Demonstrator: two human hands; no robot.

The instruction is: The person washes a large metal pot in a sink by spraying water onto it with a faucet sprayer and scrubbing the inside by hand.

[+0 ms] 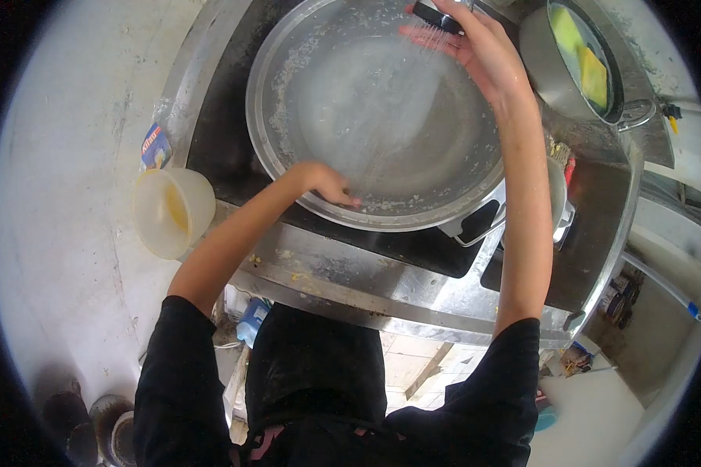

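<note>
A large round metal basin (374, 218) holds cloudy water, with pale bits clinging to its inner wall. My left hand (327, 185) reaches over the near rim, its fingers together and bent down against the inside wall; whatever they may hold is hidden. Over the basin's far right side, my right hand (479, 43) grips a black spray head (436, 17). Thin streams of water fall from it past the fingers of that hand.
A translucent plastic tub (152, 222) and a blue-and-white packet (156, 148) are at the left. At the upper right, a metal pot (543, 62) holds green and yellow pieces in water. Behind my right forearm, another metal vessel (557, 198) is partly hidden.
</note>
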